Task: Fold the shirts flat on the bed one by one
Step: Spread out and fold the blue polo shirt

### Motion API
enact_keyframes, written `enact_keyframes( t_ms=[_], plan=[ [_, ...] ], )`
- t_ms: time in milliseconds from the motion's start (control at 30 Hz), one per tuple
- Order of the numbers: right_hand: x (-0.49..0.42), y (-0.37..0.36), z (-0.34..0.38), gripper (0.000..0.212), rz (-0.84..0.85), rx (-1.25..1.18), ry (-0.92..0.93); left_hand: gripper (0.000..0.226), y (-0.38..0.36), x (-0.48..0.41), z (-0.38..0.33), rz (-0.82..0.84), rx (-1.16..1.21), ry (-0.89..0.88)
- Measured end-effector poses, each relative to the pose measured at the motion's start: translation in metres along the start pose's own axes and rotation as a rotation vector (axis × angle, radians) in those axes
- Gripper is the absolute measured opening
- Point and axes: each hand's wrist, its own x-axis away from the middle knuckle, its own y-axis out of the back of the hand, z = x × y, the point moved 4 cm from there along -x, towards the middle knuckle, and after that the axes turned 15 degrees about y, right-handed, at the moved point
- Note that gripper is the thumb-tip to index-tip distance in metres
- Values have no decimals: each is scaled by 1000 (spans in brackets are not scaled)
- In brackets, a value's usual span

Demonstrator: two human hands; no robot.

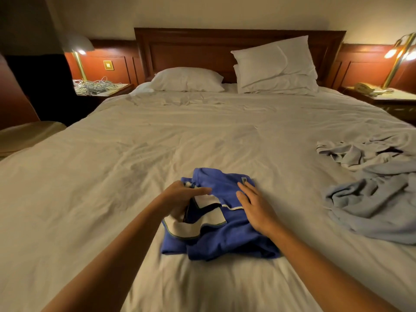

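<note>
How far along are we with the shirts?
Done: no finished folded shirt is in view. In hand: the blue shirt, partly folded, right hand pressing it flat, left hand at its left fold. Left: the grey clothes crumpled on the bed to the right.

Dark wooden headboard against a cream wall, a lit brass lamp on each nightstand

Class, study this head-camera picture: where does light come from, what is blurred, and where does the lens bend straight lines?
Head view: warm light from the left lamp and glaring right lamp; motion smears the near edge of the blue shirt; the wide lens skews the headboard; upper left is dark.
</note>
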Motion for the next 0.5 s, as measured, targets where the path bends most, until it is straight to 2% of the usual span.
enact_keyframes(
  t_ms=[67, 100, 200, 300, 400, 433, 500],
  plan=[
    [0, -1, -3, 49, -8, -12, -7, 47, -11, 1, -5, 106, 77, 42],
    [-1, 0, -3, 49, -5, -11, -8, 52, -15, -1, -7, 109, 13, 44],
    [-3, 1, -2, 49, -3, -16, -12, 60, -23, -2, -17, -4, -194, 9],
    [-4, 1, -2, 50, 0, -24, -1, 61, -30, 1, -26, 18, -216, -26],
    [-4, -1, -4, 50, 17, -27, 15, 66, -25, 1, -22, 36, -186, 16],
    [-4, -1, -4, 50, 28, -26, 19, 65, -22, 1, -21, 61, -133, 32],
    [-7, 1, 0, 48, 45, -12, 43, 50, -11, 5, -30, 108, -76, -10]
  ],
)
